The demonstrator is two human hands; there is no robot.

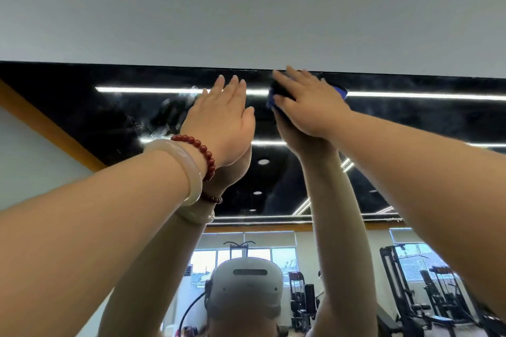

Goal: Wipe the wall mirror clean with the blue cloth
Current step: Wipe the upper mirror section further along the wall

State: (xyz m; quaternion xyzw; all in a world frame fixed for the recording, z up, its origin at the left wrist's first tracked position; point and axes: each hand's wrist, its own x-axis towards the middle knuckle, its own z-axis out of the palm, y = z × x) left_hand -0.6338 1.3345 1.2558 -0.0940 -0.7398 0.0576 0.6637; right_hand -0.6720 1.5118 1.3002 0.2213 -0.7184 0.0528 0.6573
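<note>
Far left: wall mirror [82, 107], dark up here with reflected ceiling and light strips, hazy with smears [164, 115] a little below the top edge.

Next right: left hand [221, 123] laid flat on the glass, fingers straight and close together, holding nothing. Red bead bracelet [204, 152] and pale bangle [180, 167] on that wrist.

Right of centre: right hand [309, 107] flat too, fingers straight, pressing the blue cloth [341, 91] against the glass right up at the top edge. Only blue corners peeking out on either side of the palm. Pale wall [246, 8] above. Lower in the reflection, a white headset [245, 287] and gym machines [410, 295].

Handling, as a judgement: probably light, soft and limp, bunched into a pad. No stiffness of its own, so apt to fold or slip out from under a flat palm on slick glass. Best held with the pad centred beneath palm and fingers, loose corners tucked in or nipped by the thumb. Mirror hard, smooth, breakable: firm, even pressure, no heavy leaning through the bracing hand. Smeared patch beside the left hand seemingly not yet wiped.
</note>
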